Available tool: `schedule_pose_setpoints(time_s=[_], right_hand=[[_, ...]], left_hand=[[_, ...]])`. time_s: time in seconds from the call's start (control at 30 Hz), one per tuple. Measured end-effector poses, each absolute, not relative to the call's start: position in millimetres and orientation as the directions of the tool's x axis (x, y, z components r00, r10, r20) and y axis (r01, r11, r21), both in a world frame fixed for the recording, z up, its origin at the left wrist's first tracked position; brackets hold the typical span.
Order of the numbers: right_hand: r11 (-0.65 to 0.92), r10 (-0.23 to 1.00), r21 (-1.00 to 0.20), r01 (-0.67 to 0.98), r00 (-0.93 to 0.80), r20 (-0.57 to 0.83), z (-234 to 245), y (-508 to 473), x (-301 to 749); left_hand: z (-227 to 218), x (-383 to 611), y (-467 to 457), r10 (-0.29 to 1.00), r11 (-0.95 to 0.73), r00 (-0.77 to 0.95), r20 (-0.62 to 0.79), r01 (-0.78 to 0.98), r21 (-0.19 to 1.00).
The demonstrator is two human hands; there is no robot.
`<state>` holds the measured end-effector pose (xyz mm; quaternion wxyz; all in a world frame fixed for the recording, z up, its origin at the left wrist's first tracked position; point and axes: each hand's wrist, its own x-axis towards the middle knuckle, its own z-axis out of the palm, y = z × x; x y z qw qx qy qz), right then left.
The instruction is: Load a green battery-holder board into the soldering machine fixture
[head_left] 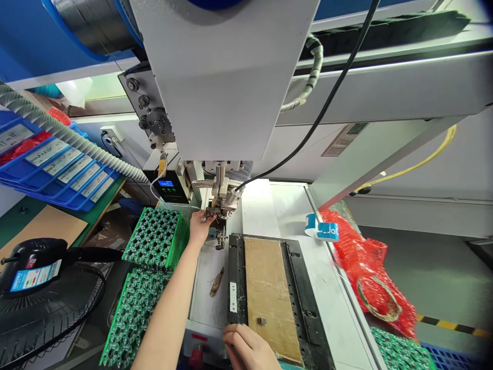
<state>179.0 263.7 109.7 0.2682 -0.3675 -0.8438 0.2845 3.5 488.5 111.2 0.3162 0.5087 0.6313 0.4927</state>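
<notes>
While the left hand (pixel 200 224) reaches far forward under the grey metal machine head (pixel 221 77), its fingertips are pinched together at the small metal nozzle assembly (pixel 216 208); what they pinch is too small to tell. The right hand (pixel 248 347) rests at the near edge of the black fixture tray (pixel 298 288), fingers curled against its rim; whether its grip closes on anything cannot be told. That tray is a flat, rectangular frame with rows of small holes along its rails, and it holds a worn tan board (pixel 267 288) with a rough, scuffed surface and a tiny dark part (pixel 262 321) lying on it. Left of the arm, green circuit panels (pixel 154 239), punched through with rows of round holes, lie in stacks. Blue plastic bins (pixel 57 167) with white labels stand tilted at far left, red parts showing in one. A ribbed grey hose (pixel 69 136) crosses above them. On the white desk (pixel 281 210) sits a roll of blue-and-white tape (pixel 321 228), beside a crumpled red mesh bag (pixel 370 277).
</notes>
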Motion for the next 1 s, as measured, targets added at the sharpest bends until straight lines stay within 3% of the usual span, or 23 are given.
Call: schedule_pose_setpoints(time_s=[0.23,0.53,0.77,1.0], right_hand=[[0.576,0.770,-0.670,0.468,-0.586,0.252,109.2,262.2,180.1],[0.580,0.762,-0.659,0.479,-0.605,0.231,100.9,258.5,181.9],[0.565,0.775,-0.661,0.493,-0.593,0.220,109.1,262.2,179.0],[0.559,0.779,-0.670,0.488,-0.585,0.224,119.0,256.8,180.5]], left_hand=[[107.1,11.0,487.9,0.949,0.041,-0.312,0.040,0.250,0.967],[111.9,-9.7,493.9,0.995,-0.007,-0.095,0.022,0.154,0.988],[105.4,-1.7,491.4,0.976,-0.046,-0.201,0.080,0.168,0.985],[109.4,16.5,488.0,0.927,0.069,-0.374,-0.006,0.153,0.986]])
